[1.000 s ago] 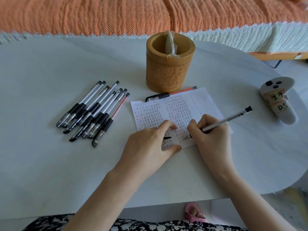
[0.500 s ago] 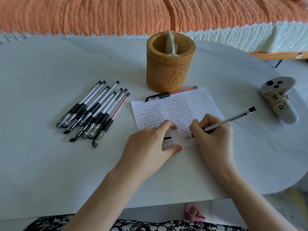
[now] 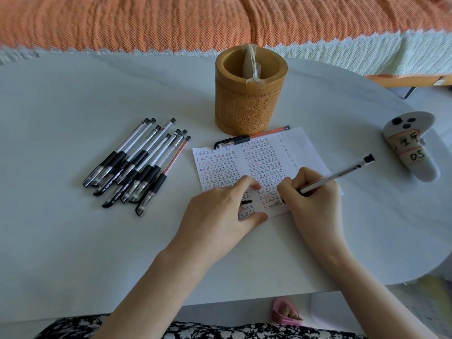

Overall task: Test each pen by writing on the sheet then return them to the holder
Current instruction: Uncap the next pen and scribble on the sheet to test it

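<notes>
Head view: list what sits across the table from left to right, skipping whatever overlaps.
Pile of pens → carved wooden holder → right hand holding a pen → white controller. The sheet and the left hand span several of these, so they are left out.

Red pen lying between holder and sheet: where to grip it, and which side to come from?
Pinch the bare orange barrel of the red pen near its right end, coming down from above and slightly from the right. It lies flat along the sheet's far edge, cap to the left. Its capped half sits close in front of the holder's foot, while the right end juts clear.
</notes>
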The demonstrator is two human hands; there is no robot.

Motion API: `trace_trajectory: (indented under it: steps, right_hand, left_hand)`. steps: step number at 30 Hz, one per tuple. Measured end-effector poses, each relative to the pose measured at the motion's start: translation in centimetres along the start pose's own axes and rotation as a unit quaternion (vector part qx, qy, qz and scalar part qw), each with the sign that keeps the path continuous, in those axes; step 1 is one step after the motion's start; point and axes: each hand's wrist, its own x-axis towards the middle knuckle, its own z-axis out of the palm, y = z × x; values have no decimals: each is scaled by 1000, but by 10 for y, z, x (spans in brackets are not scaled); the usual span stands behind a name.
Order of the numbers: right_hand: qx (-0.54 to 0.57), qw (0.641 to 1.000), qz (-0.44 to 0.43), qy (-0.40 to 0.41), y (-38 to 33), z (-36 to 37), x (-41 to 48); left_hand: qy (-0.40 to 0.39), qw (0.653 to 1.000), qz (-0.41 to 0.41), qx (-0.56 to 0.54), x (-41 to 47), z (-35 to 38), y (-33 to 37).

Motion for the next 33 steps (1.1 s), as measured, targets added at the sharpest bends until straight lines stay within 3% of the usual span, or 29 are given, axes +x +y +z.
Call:
trace_trajectory:
  steps: [33]
  right_hand:
    - [6, 1000, -1, -8, 1, 1, -1]
  left_hand:
    - [-7, 1000, -8, -1, 1, -1, 0]
